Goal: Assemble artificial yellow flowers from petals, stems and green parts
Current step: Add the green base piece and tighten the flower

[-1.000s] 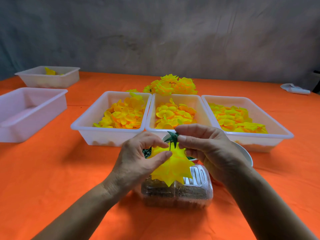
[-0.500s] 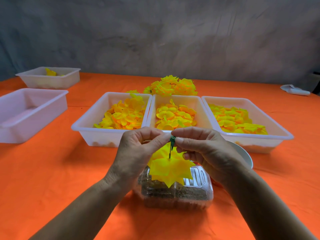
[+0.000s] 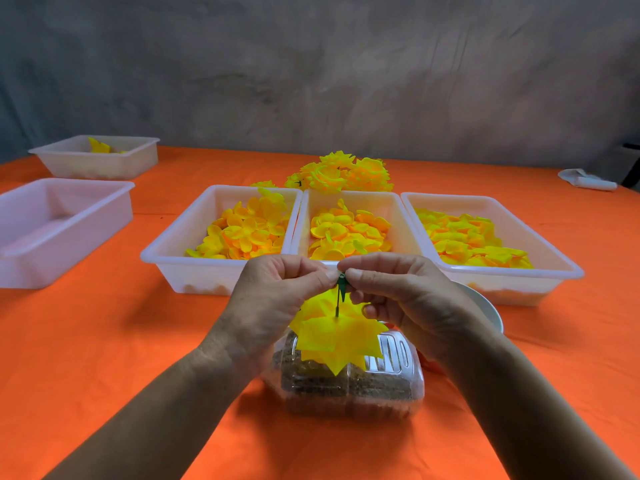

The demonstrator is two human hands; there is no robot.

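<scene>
While both hands met above the near middle of the desk (image 3: 104, 358), the left hand (image 3: 273, 306) and the right hand (image 3: 405, 299) each pinched the top of the green stem (image 3: 340, 289) between thumb and forefinger, probably to steady the thin piece from both sides while the green part was seated. The stem's long axis ran nearly upright, its free end up at the fingertips. Below it the yellow flower (image 3: 337, 337) hung face down, petals pointing toward the clear container (image 3: 398, 382) underneath. Three trays of petals (image 3: 249, 230) sat just beyond, within easy reach, with finished flowers (image 3: 346, 173) farther back.
</scene>
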